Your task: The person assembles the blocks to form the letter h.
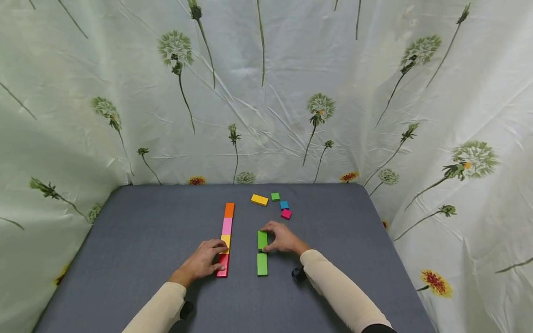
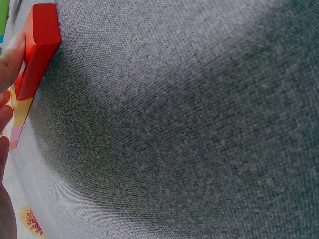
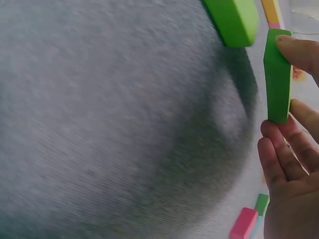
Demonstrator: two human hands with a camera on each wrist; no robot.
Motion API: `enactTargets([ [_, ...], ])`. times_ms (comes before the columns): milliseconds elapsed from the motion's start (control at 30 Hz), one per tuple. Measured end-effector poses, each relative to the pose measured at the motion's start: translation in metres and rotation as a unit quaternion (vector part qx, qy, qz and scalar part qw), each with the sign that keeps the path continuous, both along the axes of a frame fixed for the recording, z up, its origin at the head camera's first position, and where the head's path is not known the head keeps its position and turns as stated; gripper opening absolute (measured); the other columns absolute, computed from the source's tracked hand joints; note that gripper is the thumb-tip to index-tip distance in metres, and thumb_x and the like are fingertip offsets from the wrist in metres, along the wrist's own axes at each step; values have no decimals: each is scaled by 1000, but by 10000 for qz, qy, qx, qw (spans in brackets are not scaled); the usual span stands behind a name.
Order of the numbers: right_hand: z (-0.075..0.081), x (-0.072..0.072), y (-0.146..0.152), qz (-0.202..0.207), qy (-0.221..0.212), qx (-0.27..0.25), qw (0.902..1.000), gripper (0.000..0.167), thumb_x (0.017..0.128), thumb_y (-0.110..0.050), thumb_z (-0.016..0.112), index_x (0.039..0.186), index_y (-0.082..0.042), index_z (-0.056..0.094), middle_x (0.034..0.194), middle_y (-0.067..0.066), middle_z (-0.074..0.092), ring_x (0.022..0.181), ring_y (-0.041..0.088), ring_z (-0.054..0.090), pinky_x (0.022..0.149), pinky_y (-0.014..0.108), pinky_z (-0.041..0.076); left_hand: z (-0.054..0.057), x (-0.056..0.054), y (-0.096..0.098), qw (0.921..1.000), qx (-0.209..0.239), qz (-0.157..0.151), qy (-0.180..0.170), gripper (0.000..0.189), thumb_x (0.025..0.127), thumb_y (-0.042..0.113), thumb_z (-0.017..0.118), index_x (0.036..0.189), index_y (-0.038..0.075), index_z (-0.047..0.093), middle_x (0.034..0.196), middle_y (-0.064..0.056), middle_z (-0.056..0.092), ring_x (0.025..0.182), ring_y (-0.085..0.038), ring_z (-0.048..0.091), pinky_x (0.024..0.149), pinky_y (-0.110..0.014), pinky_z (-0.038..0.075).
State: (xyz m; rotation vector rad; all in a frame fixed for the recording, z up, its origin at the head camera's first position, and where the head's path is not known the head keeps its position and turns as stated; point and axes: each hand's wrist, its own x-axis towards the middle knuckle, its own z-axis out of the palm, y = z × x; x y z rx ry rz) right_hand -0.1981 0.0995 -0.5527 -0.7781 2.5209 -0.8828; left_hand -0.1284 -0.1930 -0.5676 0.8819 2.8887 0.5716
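Note:
A straight row of blocks lies left of the table's middle: orange [image 1: 229, 210], pink [image 1: 226, 225], yellow [image 1: 225, 238] and red [image 1: 223, 264] from far to near. My left hand [image 1: 201, 260] rests at the near part of this row. Its thumb touches the red block, and the fingers lie over the yellow one. To the right, my right hand [image 1: 285, 238] pinches a green block [image 3: 277, 79] by its two ends, thumb at the near end. In the right wrist view this block looks raised off the table. Just nearer to me lies a second green block [image 1: 262, 265].
Farther back on the grey table [image 1: 166, 212] lie a yellow-orange block [image 1: 260, 200], a small green block [image 1: 275, 196], a small blue block [image 1: 284, 205] and a small magenta block [image 1: 286, 214]. Behind the table hangs a flowered cloth [image 1: 275, 138].

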Motion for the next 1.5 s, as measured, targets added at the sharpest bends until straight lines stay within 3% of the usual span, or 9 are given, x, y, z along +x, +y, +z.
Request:
enactTargets([
  [667, -13, 15, -3, -165, -167, -153, 9996, 55, 79, -24, 80, 128, -7, 60, 121, 4, 55, 115, 21, 52, 101, 42, 41, 2, 3, 1, 9999, 41, 124, -99, 46, 75, 23, 83, 113, 2, 69, 120, -9, 57, 113, -28, 52, 99, -48, 41],
  [833, -14, 19, -4, -196, -161, -92, 9996, 60, 79, -28, 80, 130, -7, 57, 123, 5, 53, 117, 22, 50, 102, 42, 40, 0, 2, -1, 10000, 61, 37, 41, 46, 74, 23, 84, 112, 1, 69, 117, -10, 58, 111, -28, 53, 99, -49, 41],
  [1167, -10, 38, -4, 747, 145, 832, 9936, 111, 67, -52, 83, 151, -6, 27, 151, 9, 26, 139, 26, 26, 112, 45, 28, 1, 1, -1, 9999, 30, 52, -140, 46, 75, 23, 83, 114, 1, 68, 119, -10, 58, 114, -29, 52, 100, -50, 40],
  [1500, -8, 42, -4, 919, 333, 985, 9903, 111, 67, -51, 84, 151, -7, 27, 151, 7, 26, 140, 23, 26, 112, 45, 26, 0, 0, -1, 10000, 54, -38, -33, 47, 75, 22, 83, 114, -1, 68, 118, -11, 58, 113, -30, 52, 101, -50, 38],
])
